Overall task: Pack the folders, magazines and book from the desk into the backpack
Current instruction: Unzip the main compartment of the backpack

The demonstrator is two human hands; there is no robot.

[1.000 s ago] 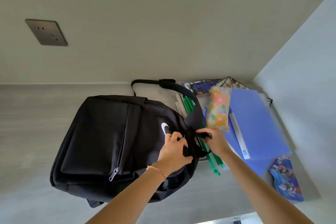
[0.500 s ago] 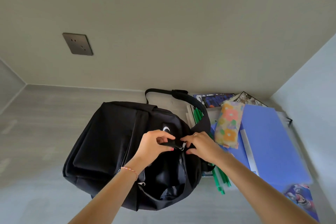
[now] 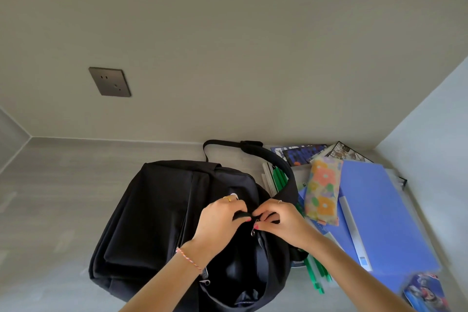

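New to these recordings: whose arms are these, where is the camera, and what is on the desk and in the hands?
No robot here: a person wears one camera on the head, looking down at their own arms. The left hand grips the black backpack at its top opening. The right hand pinches at the zipper there. Beside the backpack on the desk lie a blue folder, a flowered pouch, green folders and magazines, not yet packed.

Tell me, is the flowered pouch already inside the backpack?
No, the flowered pouch lies on the blue folder, beside the backpack.
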